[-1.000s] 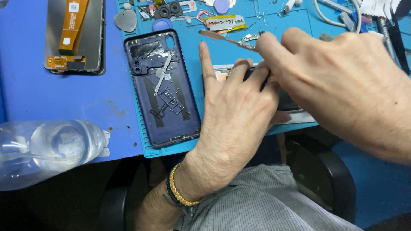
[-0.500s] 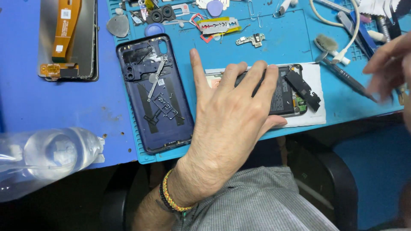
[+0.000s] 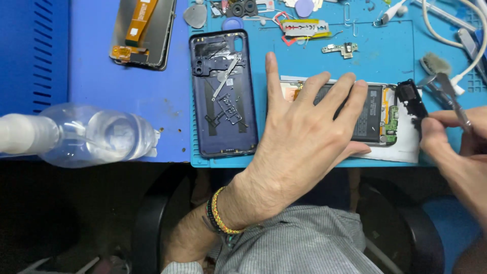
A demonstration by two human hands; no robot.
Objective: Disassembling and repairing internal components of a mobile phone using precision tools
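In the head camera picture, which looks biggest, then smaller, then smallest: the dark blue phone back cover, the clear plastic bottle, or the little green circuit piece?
1. Clear plastic bottle, though it may sit nearer the camera.
2. Dark blue phone back cover, nearly as big.
3. Little green circuit piece, clearly smallest.

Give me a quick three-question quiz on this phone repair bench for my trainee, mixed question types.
1. True or false: the left hand lies flat on the opened phone.
2. What does the right hand hold? A) metal tweezers B) a plastic bottle C) a screen panel
3. Which thing lies directly left of the left hand on the mat: the dark blue back cover or the small circuit board?

Key: 1 true; 2 A; 3 the dark blue back cover.
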